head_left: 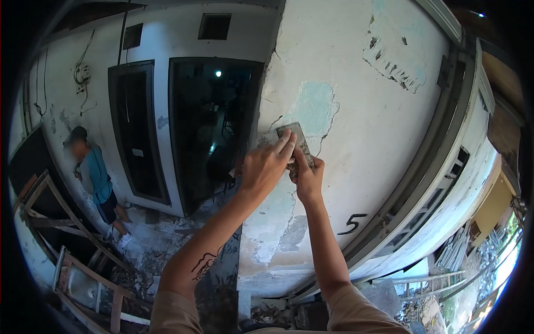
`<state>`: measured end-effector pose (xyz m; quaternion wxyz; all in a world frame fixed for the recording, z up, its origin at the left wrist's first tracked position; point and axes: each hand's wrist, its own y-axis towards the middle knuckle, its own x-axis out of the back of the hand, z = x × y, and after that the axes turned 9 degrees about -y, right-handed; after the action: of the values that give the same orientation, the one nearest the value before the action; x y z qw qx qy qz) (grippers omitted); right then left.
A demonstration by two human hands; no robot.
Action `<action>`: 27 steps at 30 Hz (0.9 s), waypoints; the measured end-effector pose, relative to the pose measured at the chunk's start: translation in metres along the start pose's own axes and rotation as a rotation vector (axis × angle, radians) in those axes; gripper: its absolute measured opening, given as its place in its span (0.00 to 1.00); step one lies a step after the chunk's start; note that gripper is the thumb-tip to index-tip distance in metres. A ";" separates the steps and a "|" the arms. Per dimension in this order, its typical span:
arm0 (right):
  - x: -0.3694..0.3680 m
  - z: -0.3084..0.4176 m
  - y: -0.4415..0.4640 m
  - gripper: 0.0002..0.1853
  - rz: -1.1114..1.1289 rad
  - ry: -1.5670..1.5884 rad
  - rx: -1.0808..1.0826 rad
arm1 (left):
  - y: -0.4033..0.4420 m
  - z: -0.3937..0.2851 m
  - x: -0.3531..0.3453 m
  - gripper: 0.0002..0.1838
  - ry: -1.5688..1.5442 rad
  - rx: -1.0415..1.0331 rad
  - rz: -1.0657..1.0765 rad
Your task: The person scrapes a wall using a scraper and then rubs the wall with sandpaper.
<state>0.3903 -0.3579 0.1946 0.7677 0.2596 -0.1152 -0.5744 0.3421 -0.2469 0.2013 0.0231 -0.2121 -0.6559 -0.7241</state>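
A flat, grey, rectangular plate (301, 135) with a rough, stained surface is held up in front of a peeling wall (367, 161). My right hand (309, 177) is closed round its lower part, the thumb lying along its face. My left hand (266, 168) reaches in from the left; two fingers lie on the plate and the others are curled, partly hidden. Just behind the plate is a patch of bare pale-green paint (318, 106) with cracked edges. I cannot tell whether the plate touches the wall.
At the left a person in a blue top (101, 175) stands near a dark door (139, 133). An open doorway (208, 122) lies left of the wall's corner. Wooden frames (69, 220) lean at lower left, and rubble (147, 245) covers the floor. A window ledge (411, 189) runs along the right.
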 end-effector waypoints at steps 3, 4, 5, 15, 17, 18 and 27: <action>0.005 -0.006 -0.005 0.11 -0.004 -0.028 -0.028 | -0.006 -0.003 -0.001 0.33 -0.006 -0.005 0.029; 0.006 -0.004 -0.001 0.11 -0.006 -0.035 -0.020 | -0.002 -0.002 -0.003 0.33 -0.011 -0.007 0.020; 0.006 0.000 0.003 0.11 0.009 0.004 -0.023 | 0.003 -0.001 -0.002 0.33 -0.003 -0.006 0.008; 0.002 0.001 0.009 0.10 -0.042 0.030 -0.051 | 0.006 0.000 -0.004 0.28 0.033 -0.046 -0.026; 0.003 -0.002 0.009 0.10 -0.042 0.008 -0.053 | 0.006 -0.002 -0.004 0.33 0.036 -0.004 0.002; 0.005 -0.004 0.007 0.10 -0.045 -0.009 -0.056 | 0.003 -0.003 -0.003 0.33 0.021 0.002 -0.006; 0.006 0.003 0.018 0.11 0.006 -0.016 0.022 | 0.014 -0.002 -0.003 0.34 0.003 0.017 -0.083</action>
<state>0.4054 -0.3607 0.2056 0.7655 0.2632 -0.1283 -0.5730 0.3486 -0.2510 0.2139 -0.0043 -0.1833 -0.6701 -0.7193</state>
